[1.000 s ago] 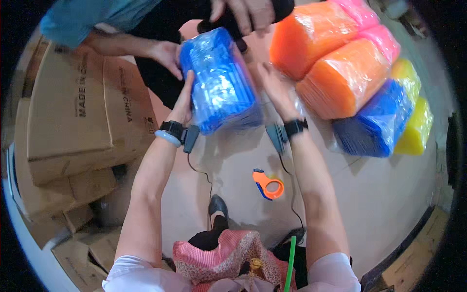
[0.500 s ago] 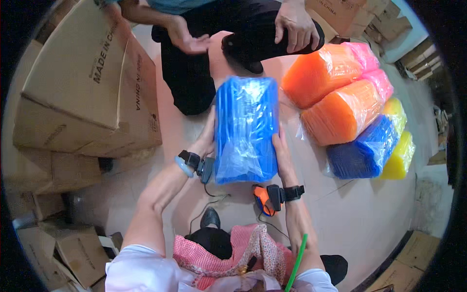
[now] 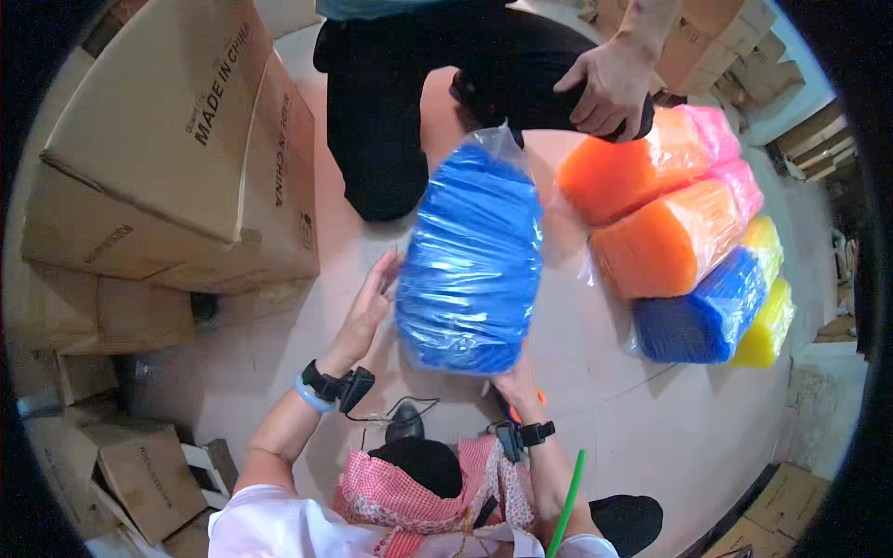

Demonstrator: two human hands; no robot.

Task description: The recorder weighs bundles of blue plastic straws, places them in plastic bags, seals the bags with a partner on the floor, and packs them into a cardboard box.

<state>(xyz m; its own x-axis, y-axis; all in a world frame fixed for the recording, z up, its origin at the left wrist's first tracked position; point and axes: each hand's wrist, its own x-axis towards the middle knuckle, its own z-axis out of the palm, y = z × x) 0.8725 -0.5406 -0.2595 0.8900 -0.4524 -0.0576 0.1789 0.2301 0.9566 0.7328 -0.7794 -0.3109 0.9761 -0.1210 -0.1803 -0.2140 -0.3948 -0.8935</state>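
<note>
A big clear plastic bag of blue straws point(image 3: 473, 260) stands tilted in front of me, its knotted top pointing away. My left hand point(image 3: 370, 307) presses flat against its left side. Under its lower right corner sits my right hand point(image 3: 513, 381), gripping the base. Both wrists wear black bands with small devices. Across from me another person in dark trousers point(image 3: 400, 102) crouches, one hand point(image 3: 609, 88) resting on their knee.
Bags of orange point(image 3: 642, 172), pink point(image 3: 730, 153), blue point(image 3: 702, 312) and yellow straws point(image 3: 767, 321) lie at the right. Large cardboard boxes point(image 3: 177, 139) stack at the left, smaller ones point(image 3: 139, 465) at lower left. A green rod point(image 3: 567, 502) leans by my right knee.
The blue bag has come toward me and lower, held by both my hands. The orange tape dispenser is now hidden behind my right hand. The other person's hands have let go of the bag.
</note>
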